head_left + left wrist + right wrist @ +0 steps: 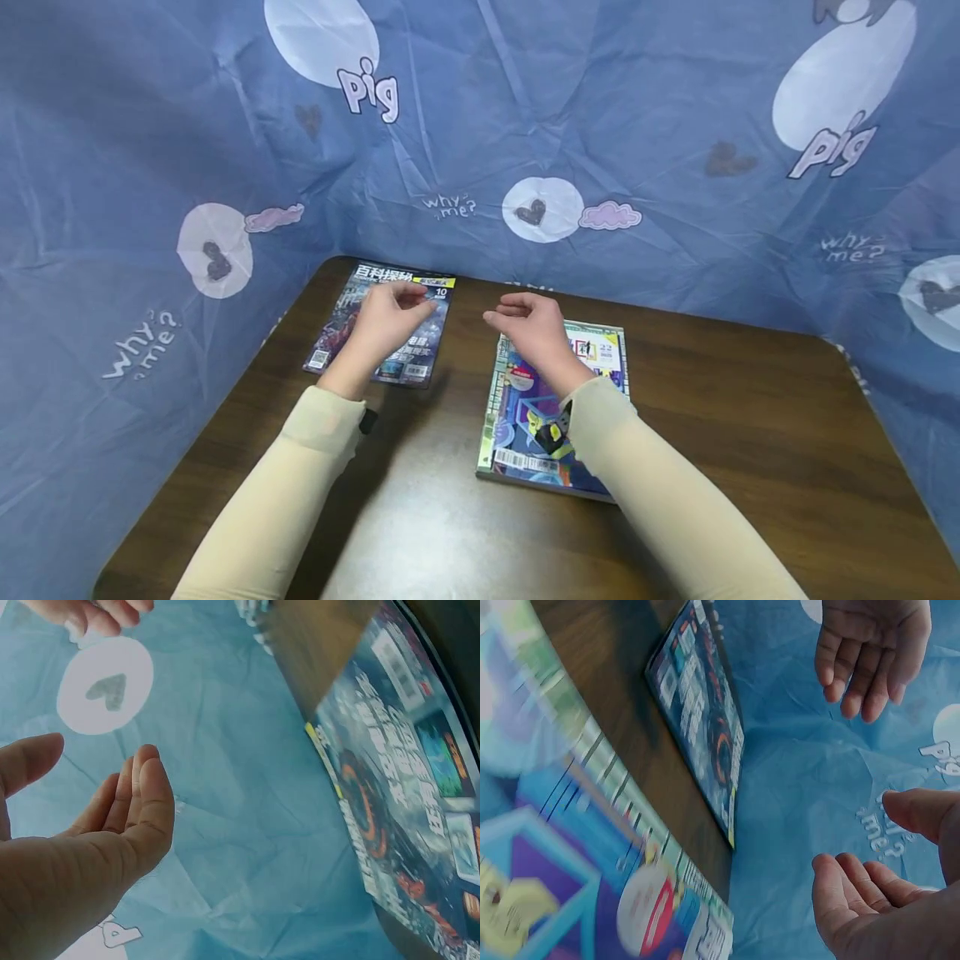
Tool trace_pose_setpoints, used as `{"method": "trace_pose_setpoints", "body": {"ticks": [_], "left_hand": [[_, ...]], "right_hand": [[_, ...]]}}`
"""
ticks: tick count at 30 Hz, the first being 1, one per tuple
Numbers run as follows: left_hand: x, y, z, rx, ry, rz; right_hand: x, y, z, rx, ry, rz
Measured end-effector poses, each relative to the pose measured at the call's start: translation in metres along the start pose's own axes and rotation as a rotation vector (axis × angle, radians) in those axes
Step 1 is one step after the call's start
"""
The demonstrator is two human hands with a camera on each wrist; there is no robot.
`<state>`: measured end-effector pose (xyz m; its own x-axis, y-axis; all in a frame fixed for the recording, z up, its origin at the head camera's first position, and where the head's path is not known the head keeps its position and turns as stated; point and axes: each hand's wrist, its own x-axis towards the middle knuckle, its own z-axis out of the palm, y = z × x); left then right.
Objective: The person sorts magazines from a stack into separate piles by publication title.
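Note:
Above a dark magazine (408, 358) at the back left of the table, my left hand (392, 319) hovers with fingers loosely bent and thumb apart. My right hand (534, 329) is raised over the upper left part of a thicker, colourful magazine (525, 417), perhaps a stack, in the middle. Neither hand holds anything. In the left wrist view, the left hand's fingers (150, 795) show a gap to the thumb. The right wrist view has the right hand's fingers (840, 889) relaxed, with the left hand facing them across a gap.
Both magazines lie on a brown wooden table (750, 433) with rounded corners. A blue printed cloth (450, 150) hangs along the back and sides of the table. A dark band (367, 420) shows at the left cuff.

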<state>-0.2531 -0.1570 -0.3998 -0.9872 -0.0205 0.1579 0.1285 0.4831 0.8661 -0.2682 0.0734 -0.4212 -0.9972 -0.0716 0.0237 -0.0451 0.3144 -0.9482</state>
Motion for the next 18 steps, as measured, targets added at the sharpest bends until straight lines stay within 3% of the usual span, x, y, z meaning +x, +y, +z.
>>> {"method": "trace_pose_setpoints", "body": {"ticks": [18], "left_hand": [[-0.025,0.023,0.025,-0.077,-0.079,0.036]], "right_hand": [[-0.041,0.010,-0.067,-0.004,0.055,0.002]]}}
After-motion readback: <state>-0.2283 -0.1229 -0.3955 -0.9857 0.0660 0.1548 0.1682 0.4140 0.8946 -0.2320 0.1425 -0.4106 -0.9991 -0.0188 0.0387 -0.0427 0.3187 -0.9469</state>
